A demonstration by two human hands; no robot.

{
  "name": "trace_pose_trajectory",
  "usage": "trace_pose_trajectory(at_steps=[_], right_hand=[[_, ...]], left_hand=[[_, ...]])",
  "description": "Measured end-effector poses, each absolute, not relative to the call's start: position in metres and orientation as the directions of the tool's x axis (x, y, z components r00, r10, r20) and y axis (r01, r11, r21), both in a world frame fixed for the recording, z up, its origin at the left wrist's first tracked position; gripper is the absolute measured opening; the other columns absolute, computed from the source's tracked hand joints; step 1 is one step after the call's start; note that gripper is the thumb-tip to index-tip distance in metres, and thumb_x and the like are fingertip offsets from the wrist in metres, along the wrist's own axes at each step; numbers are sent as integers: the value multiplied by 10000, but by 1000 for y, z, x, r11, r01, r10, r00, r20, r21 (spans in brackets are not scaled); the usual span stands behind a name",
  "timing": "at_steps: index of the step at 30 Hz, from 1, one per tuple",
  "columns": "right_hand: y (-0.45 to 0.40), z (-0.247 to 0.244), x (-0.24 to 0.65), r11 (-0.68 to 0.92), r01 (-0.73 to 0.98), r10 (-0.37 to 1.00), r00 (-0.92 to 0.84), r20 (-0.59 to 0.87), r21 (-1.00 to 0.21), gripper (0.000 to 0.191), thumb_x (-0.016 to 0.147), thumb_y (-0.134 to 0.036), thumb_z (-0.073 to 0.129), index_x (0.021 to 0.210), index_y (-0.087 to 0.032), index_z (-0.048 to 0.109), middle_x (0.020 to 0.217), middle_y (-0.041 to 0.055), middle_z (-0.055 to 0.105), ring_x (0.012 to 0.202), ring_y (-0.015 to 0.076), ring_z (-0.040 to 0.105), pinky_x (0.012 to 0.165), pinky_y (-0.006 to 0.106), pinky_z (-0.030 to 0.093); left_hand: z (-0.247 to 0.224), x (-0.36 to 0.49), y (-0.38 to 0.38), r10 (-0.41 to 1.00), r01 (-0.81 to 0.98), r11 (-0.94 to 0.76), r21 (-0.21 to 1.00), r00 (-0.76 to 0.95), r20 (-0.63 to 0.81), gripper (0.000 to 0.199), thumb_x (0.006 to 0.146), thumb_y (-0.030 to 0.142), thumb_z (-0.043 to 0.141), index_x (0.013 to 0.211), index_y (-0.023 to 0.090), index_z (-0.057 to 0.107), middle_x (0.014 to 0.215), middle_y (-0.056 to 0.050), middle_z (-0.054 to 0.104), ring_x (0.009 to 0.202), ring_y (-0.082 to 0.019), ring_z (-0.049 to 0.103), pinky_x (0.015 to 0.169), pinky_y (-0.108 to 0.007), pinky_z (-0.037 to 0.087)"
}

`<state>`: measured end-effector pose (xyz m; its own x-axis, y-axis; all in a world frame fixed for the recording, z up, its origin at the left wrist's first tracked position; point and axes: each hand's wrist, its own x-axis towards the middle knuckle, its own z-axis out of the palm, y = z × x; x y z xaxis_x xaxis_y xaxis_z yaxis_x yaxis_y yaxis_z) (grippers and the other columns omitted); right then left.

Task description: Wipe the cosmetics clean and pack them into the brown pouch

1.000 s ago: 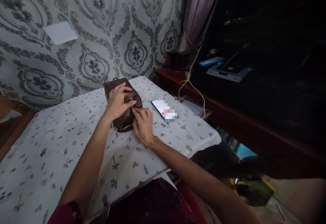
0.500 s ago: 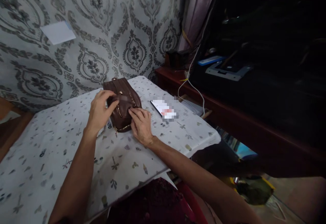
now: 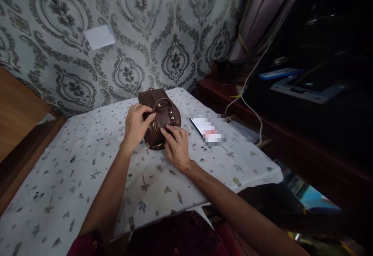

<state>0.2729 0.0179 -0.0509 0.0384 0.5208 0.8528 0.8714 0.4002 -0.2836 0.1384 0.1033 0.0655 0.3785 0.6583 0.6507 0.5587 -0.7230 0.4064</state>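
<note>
A small brown leather handbag (image 3: 163,121) with gold zips and studs lies on the table. A thin brown strap (image 3: 165,100) arches over its top. My left hand (image 3: 136,126) is at the bag's left side, thumb and forefinger pinched together at the strap's near end. My right hand (image 3: 178,147) grips the near right part of the bag, its fingertips pressed on the leather between the zips. The undersides of the right fingers are hidden. To the right of the bag lies a phone (image 3: 205,129) with a lit screen, touched by neither hand.
A white patterned cloth (image 3: 96,162) covers the table. Beyond it stands a papered wall with a white sheet (image 3: 100,37) on it. A dark red wooden unit (image 3: 210,89) with a white cable (image 3: 253,110) is at the right, and a brown wooden panel (image 3: 26,116) at the left.
The view has swung left, so everything sits further right. The thin strap now stands up in an arch from my left fingertips. My right hand stays on the bag.
</note>
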Motion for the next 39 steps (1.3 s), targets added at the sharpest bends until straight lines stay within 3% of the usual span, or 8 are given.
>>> trace_pose_trajectory(at_steps=[5, 9, 11, 16, 22, 32, 39], right_hand=[[18, -50, 273, 400, 875, 512, 35, 858, -274, 536, 873, -83, 478, 1382, -233, 552, 1303, 118, 595, 1170, 281, 500, 950, 456, 422], [18, -51, 274, 401, 876, 520, 24, 854, -269, 571, 867, -83, 476, 1412, -245, 525, 1318, 119, 581, 1169, 284, 500, 949, 460, 425], [19, -52, 274, 406, 875, 518, 18, 855, -264, 592, 864, -83, 477, 1432, -249, 506, 1330, 121, 573, 1173, 286, 495, 953, 465, 422], [19, -54, 275, 375, 891, 559, 4, 829, -257, 609, 869, -90, 472, 1451, -268, 491, 1355, 116, 561, 1200, 293, 481, 968, 477, 402], [19, -53, 276, 352, 910, 554, -14, 832, -219, 526, 874, -104, 477, 1377, -225, 573, 1343, 121, 575, 1200, 283, 476, 965, 447, 392], [20, -52, 276, 347, 908, 578, -9, 816, -235, 505, 874, -105, 470, 1350, -218, 593, 1330, 122, 585, 1191, 282, 480, 944, 444, 390], [19, -51, 276, 350, 907, 571, -6, 821, -236, 496, 869, -100, 479, 1336, -212, 603, 1321, 120, 589, 1181, 279, 482, 946, 440, 383]], left_hand=[[66, 136, 103, 684, 462, -725, 511, 398, 611, 34, 837, 188, 604, 814, 208, 588, 827, -6, 629, 832, -185, 587, 752, -310, 440], [68, 135, 101, 717, 413, -697, 585, 410, 564, 148, 823, 176, 592, 967, 207, 576, 817, 14, 635, 756, -150, 591, 680, -272, 426], [71, 134, 99, 717, 423, -697, 579, 429, 550, 190, 823, 179, 582, 1010, 207, 596, 816, 13, 638, 751, -151, 581, 666, -269, 418], [78, 132, 95, 695, 453, -718, 528, 505, 512, 103, 860, 238, 548, 801, 195, 620, 842, -19, 647, 816, -178, 585, 683, -289, 405], [75, 132, 96, 706, 471, -708, 526, 462, 537, 95, 856, 264, 578, 804, 197, 621, 837, -21, 621, 792, -176, 571, 642, -282, 388], [71, 129, 91, 695, 456, -719, 525, 462, 551, 114, 858, 271, 565, 854, 192, 647, 840, -26, 620, 808, -192, 589, 756, -322, 434], [70, 126, 93, 653, 388, -755, 529, 517, 553, 136, 869, 286, 564, 788, 197, 628, 818, -20, 597, 827, -196, 580, 763, -323, 428]])
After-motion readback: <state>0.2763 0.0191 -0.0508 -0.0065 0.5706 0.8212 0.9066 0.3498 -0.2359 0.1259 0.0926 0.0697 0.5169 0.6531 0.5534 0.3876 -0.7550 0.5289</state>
